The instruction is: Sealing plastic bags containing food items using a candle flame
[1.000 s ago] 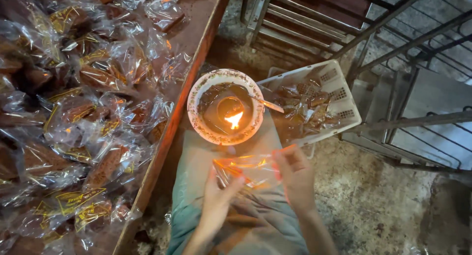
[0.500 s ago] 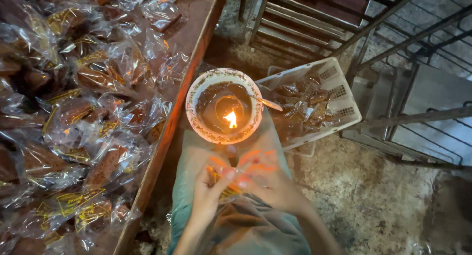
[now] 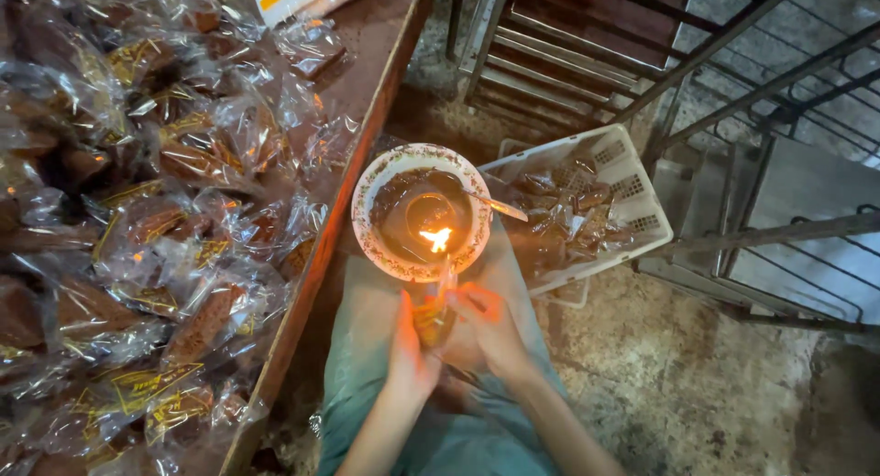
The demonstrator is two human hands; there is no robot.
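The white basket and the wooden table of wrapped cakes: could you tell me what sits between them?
In the head view, a patterned bowl holding a small flame sits between the white basket and the wooden table, just above both hands.

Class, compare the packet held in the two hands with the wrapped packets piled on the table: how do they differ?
The held packet is single, pinched upright between the left hand and right hand; the piled packets are many and lie flat, untouched. The held packet's top edge is at the flame in the bowl; the piled packets lie away from it. Both are clear plastic over brown contents.
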